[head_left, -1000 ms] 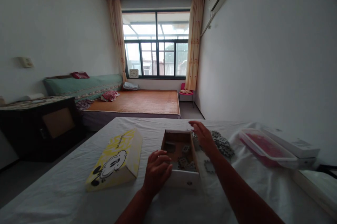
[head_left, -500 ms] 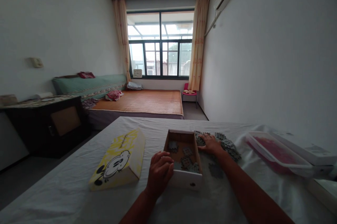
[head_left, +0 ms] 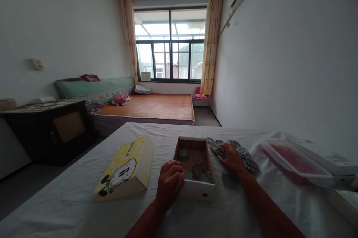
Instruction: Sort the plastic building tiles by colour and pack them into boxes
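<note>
An open cardboard box point(head_left: 188, 190), white outside and brown inside, stands in the middle of the table. Several grey interlocking puzzle tiles point(head_left: 198, 160) lie on its floor. My left hand point(head_left: 171, 178) is closed over the near left wall of the box, fingers curled at the rim. Right of the box is a heap of grey puzzle tiles point(head_left: 248, 159). Over the heap's left side, my right hand point(head_left: 231, 157) has its thumb and fingers curled round some tiles; the palm hides part of them. A loose grey tile point(head_left: 228, 181) lies below that wrist.
A yellow and white lid point(head_left: 123, 172) with a cartoon face rests tilted at the left. At the right sit a clear plastic container point(head_left: 296, 161) with pink contents and a white box point(head_left: 327, 157). White cloth point(head_left: 156, 212) covers the table. Beyond it is a bed point(head_left: 156, 105).
My right hand has drawn slightly right, away from the box wall, and its spread fingers have curled in on the tiles. My left hand keeps its place on the box.
</note>
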A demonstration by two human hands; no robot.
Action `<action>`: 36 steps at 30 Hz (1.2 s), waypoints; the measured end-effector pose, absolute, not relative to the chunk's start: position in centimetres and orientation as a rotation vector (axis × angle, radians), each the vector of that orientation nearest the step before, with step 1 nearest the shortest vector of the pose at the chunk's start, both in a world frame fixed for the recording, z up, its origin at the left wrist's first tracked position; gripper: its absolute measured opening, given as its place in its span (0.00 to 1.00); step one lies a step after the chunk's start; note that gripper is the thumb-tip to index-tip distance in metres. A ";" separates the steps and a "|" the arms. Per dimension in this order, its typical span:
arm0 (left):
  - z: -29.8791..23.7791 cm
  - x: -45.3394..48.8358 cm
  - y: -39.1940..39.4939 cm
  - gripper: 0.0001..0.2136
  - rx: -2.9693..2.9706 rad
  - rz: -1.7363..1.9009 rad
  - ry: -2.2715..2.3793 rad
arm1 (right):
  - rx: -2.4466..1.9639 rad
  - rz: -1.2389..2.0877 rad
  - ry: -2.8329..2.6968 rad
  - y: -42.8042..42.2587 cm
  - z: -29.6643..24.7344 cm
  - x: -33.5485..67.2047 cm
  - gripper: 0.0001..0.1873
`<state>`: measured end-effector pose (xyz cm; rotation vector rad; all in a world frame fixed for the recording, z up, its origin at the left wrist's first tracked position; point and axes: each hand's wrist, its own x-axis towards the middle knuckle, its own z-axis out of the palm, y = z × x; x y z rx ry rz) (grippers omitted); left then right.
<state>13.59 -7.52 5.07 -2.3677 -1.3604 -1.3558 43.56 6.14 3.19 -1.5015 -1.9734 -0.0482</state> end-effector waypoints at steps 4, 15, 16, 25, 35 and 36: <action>5.0 13.8 -7.5 0.11 -2.378 -1.362 -1.377 | -1.333 -0.020 -1.680 5.5 6.5 42.9 0.24; 5.1 14.0 -7.4 0.09 -2.356 -1.395 -1.289 | -0.982 0.079 -1.979 2.4 8.6 35.3 0.22; 5.1 14.0 -7.4 0.09 -2.349 -1.415 -1.266 | -1.034 0.005 -1.947 3.3 8.3 36.7 0.21; 5.4 14.2 -7.5 0.08 -2.320 -1.468 -1.178 | -2.100 0.031 -1.744 7.7 1.7 50.1 0.48; 5.2 14.1 -7.4 0.08 -2.328 -1.456 -1.192 | -2.089 0.130 -2.054 6.9 2.1 46.8 0.37; 5.2 14.1 -7.4 0.08 -2.328 -1.457 -1.192 | -2.082 0.115 -2.059 6.9 2.1 46.9 0.36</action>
